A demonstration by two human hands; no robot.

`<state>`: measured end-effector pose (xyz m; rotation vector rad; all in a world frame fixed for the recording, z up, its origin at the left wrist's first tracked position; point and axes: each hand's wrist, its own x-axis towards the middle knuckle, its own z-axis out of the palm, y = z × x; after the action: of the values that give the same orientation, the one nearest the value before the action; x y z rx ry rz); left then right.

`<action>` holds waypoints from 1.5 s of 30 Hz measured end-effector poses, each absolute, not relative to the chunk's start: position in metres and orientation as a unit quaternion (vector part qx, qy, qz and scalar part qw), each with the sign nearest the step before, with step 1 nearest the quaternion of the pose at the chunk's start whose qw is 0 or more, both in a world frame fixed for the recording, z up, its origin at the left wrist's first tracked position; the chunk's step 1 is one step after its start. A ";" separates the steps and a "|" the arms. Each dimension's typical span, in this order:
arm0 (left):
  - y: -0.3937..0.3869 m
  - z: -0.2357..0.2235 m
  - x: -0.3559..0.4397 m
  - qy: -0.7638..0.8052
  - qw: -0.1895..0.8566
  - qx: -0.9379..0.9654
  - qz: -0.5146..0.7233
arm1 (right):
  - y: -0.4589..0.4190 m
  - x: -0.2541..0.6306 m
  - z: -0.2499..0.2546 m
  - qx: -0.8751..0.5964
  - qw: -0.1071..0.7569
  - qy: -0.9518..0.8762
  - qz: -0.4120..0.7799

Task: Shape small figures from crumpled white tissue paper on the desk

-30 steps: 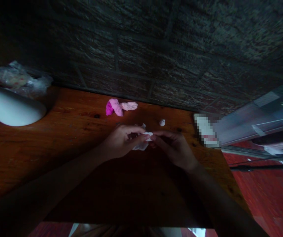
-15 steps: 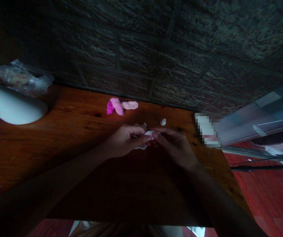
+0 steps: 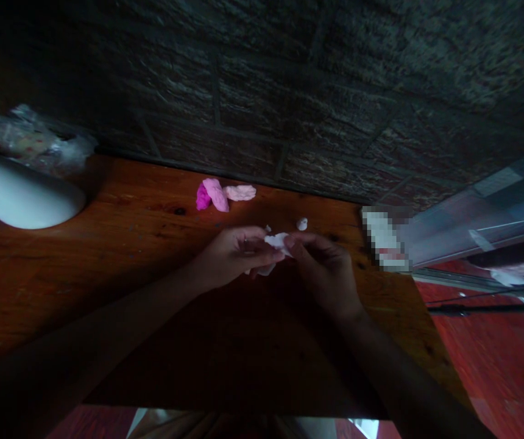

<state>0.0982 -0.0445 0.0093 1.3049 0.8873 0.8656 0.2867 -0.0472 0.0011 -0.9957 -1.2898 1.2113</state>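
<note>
Between both hands is a small white piece of soft clay (image 3: 276,241), ragged and flattened at its edges. My left hand (image 3: 228,259) pinches its left side between thumb and fingers. The right end is gripped by the thumb and forefinger of my right hand (image 3: 328,268). A thin, pale sheet (image 3: 265,269) shows below the left fingers; most of it is hidden. Just beyond the right hand lies a small white lump (image 3: 302,224). Farther back, magenta clay (image 3: 203,197), pink clay (image 3: 217,195) and pale pink clay (image 3: 240,193) touch one another.
The wooden table (image 3: 152,238) meets a dark brick wall (image 3: 244,91). At left stand a white, rounded object (image 3: 38,195) and a crumpled clear plastic bag (image 3: 33,140). A blurred-out white object (image 3: 383,238) lies near the right edge, beside a glass panel (image 3: 472,207).
The white clay shows wider and more ragged between the fingers than before. My hands have shifted slightly, and less of the pale sheet is visible. The clay lumps behind stay put.
</note>
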 end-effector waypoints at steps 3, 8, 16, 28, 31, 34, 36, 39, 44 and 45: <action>-0.043 0.005 0.095 0.398 0.611 0.553 0.404 | -0.047 0.288 0.001 -0.404 0.518 -0.538 0.528; -0.043 0.004 0.095 0.430 0.593 0.526 0.433 | -0.048 0.290 0.000 -0.416 0.480 -0.560 0.532; -0.043 0.002 0.096 0.417 0.600 0.535 0.425 | -0.046 0.291 -0.003 -0.422 0.459 -0.544 0.560; -0.044 0.001 0.096 0.398 0.588 0.576 0.405 | -0.043 0.295 0.000 -0.410 0.434 -0.578 0.556; -0.044 0.002 0.096 0.405 0.576 0.580 0.409 | -0.042 0.295 -0.001 -0.410 0.437 -0.567 0.566; -0.045 0.002 0.097 0.421 0.572 0.574 0.408 | -0.043 0.294 -0.001 -0.414 0.439 -0.559 0.568; -0.045 0.002 0.097 0.425 0.579 0.571 0.397 | -0.044 0.293 -0.001 -0.420 0.442 -0.554 0.567; -0.045 0.004 0.098 0.410 0.582 0.592 0.379 | -0.044 0.291 -0.002 -0.425 0.451 -0.540 0.570; -0.044 0.003 0.098 0.400 0.569 0.613 0.375 | -0.044 0.291 -0.002 -0.414 0.449 -0.532 0.587; -0.044 0.002 0.098 0.402 0.564 0.614 0.377 | -0.044 0.292 -0.002 -0.410 0.449 -0.536 0.585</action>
<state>0.0978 -0.0445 0.0025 1.4455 0.9469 0.8862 0.2916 -0.0439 -0.0016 -1.0154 -1.3266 1.4469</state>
